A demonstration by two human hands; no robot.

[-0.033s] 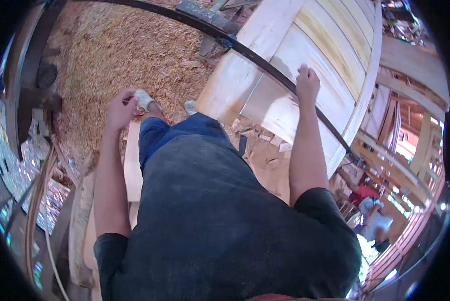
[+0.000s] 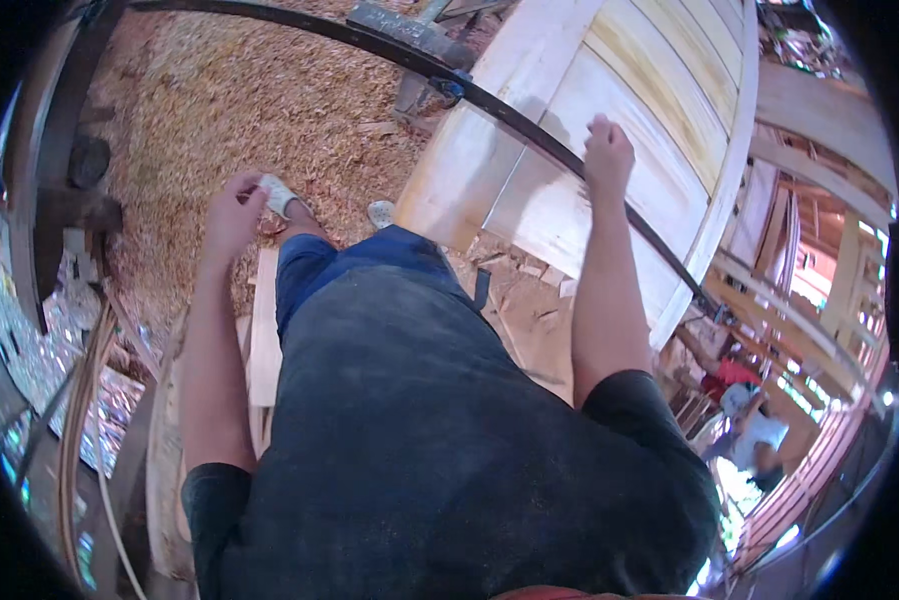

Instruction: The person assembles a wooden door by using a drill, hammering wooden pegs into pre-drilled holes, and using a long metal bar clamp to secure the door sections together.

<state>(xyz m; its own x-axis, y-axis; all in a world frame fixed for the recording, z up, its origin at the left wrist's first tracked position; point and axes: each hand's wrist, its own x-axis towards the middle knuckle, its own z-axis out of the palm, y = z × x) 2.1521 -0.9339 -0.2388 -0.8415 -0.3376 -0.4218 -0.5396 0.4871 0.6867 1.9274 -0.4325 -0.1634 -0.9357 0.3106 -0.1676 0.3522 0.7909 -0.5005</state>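
My left hand (image 2: 231, 218) hangs in the air over the shavings, fingers loosely bent and thumb apart, with nothing seen between them. On the other side, my right hand (image 2: 608, 165) is curled closed above a pale wooden door-like panel (image 2: 539, 205), and no object shows in it. A long dark metal bar clamp (image 2: 524, 122) lies across the panel and passes close to my right wrist; whether they touch, I cannot tell.
Wood shavings (image 2: 239, 100) cover the ground ahead. A dark metal block (image 2: 409, 35) sits by the bar at the top. Boards (image 2: 164, 430) stand at my left. Far right, a person (image 2: 759, 430) is near stacked timber (image 2: 799, 350).
Both hands have shifted slightly left in the view, the right one also a little upward. The panel and bar clamp stay nearly where they were.
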